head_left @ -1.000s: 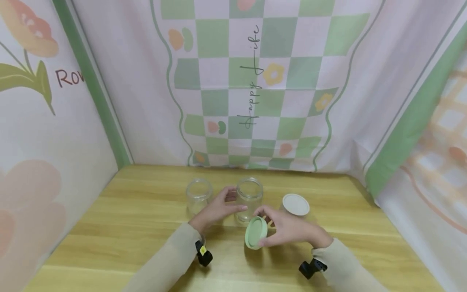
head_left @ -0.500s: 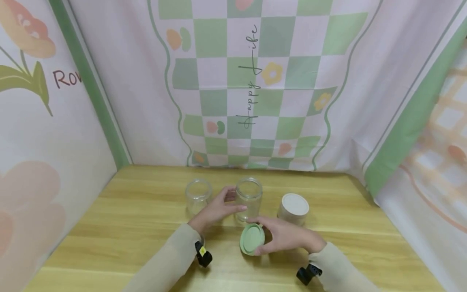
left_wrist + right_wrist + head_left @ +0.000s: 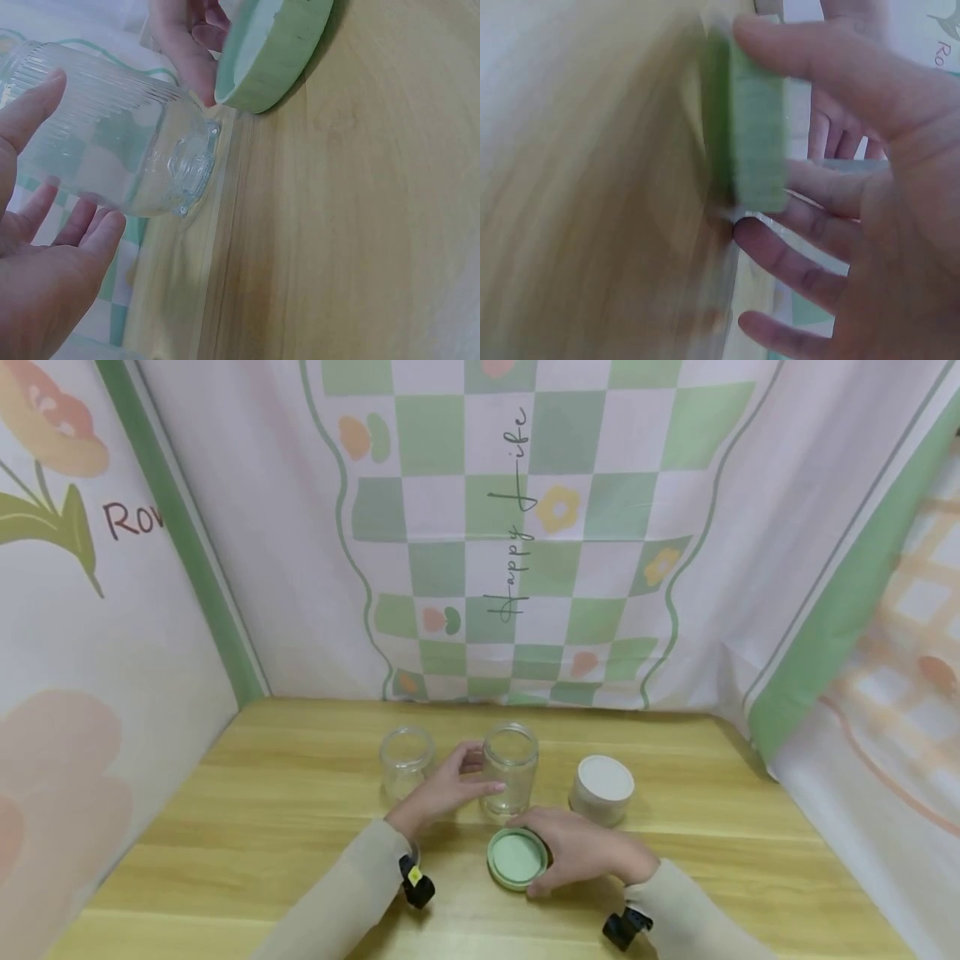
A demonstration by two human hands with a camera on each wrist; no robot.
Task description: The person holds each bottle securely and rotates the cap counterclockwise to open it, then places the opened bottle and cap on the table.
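Note:
In the head view, a tall clear glass jar [image 3: 511, 768] stands uncovered at the middle of the table. My left hand [image 3: 446, 789] is at its left side, thumb in front and fingers loosely spread by the glass. Ribbing shows on the jar [image 3: 112, 127] in the left wrist view. A round pale green lid [image 3: 517, 857] is in front of the jar, recessed side up and close over the tabletop. My right hand [image 3: 585, 852] pinches it by the rim, with thumb and fingers on opposite edges of the lid [image 3: 759, 127].
A shorter clear glass jar [image 3: 405, 764] stands to the left, partly behind my left hand. To the right is a squat container with a white top [image 3: 603, 785]. The wooden table [image 3: 225, 827] ends at a checkered curtain [image 3: 495, 568] at the back.
My right hand has brought the green lid down and slightly left, turning it from tilted to nearly flat, recess up. The left hand and tall jar have stayed in place.

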